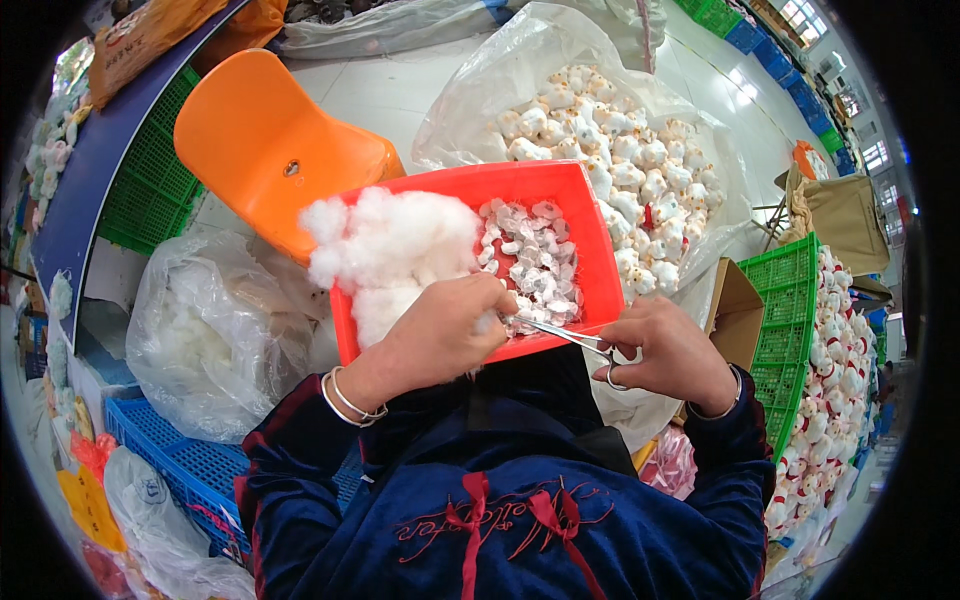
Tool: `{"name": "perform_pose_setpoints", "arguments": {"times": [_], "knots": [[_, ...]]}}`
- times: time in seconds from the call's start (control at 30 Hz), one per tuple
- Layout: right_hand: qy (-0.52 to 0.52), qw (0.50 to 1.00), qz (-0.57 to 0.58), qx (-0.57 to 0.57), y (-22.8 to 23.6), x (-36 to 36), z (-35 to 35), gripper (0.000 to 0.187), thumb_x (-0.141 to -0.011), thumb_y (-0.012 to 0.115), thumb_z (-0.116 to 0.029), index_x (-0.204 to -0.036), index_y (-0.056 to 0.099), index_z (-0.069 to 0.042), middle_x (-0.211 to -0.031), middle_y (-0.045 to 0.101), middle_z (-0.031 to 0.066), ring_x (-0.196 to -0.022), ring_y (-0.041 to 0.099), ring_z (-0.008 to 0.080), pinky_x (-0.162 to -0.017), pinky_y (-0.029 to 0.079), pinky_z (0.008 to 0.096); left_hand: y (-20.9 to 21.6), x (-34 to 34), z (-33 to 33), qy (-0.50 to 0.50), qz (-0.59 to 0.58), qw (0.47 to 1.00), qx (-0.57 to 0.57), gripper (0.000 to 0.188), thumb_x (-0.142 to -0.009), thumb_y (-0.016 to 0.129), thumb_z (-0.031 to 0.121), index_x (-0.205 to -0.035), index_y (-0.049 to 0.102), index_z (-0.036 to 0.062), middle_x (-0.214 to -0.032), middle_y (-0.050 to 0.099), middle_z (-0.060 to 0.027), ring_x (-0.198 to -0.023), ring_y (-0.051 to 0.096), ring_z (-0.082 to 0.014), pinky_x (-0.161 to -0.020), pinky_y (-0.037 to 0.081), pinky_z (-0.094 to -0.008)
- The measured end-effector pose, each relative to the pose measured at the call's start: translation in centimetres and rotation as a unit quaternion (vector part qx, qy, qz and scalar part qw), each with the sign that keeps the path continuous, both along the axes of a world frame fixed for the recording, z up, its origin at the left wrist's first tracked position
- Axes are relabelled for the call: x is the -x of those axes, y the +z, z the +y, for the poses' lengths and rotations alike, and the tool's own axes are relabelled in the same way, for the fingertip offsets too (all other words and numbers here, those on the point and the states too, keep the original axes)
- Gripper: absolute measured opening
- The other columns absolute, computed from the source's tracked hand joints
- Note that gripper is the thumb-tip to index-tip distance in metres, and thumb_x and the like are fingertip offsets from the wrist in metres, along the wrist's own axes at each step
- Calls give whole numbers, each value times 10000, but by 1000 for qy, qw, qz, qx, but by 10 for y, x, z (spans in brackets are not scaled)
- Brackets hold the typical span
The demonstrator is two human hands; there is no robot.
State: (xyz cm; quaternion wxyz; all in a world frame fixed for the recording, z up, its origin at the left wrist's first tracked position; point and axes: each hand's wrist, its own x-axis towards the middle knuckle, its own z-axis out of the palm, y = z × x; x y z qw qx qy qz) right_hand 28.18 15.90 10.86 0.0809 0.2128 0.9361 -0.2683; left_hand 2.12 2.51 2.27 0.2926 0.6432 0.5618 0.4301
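Observation:
My right hand [675, 355] has its fingers in the ring handles of slim metal forceps [565, 332], which point left. Their tip meets the fingers of my left hand [450, 325], which is closed in a pinch; what it pinches is mostly hidden, though a bit of white shows. Both hands are over the near edge of a red plastic bin [530, 178]. Fluffy white stuffing [400, 240] fills the bin's left part and spills over its far left corner. To its right lie many small whitish pieces [540, 262], some of them shiny.
Beyond the bin, a clear bag [470, 110] holds many small white stuffed toys [640, 170]. An orange chair [260, 140] stands at the far left, above a plastic bag of stuffing [220, 340]. Green crates [785, 330] with more toys are on the right, beside a cardboard box [735, 315].

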Motion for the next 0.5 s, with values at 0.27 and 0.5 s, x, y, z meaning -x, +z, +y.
{"name": "perform_pose_setpoints", "arguments": {"times": [0.27,0.5], "knots": [[32,999,21,-19,3,6,-4,261,-770,849,-286,-903,749,-85,-711,631,64,-767,641,285,-693,457,441,1,11,5,-69,-181,966,168,97,-855,734,75,-896,663,23,-861,700,-48,-826,655,-110,-762,519,-282],[3,1000,11,26,-2,9,-6,263,-774,845,-265,-896,740,-56,-688,635,90,-693,649,297,-640,479,429,4,2,0,7,-35,998,60,57,-832,681,25,-884,659,23,-811,693,-106,-757,672,-161,-716,526,-308]]}}
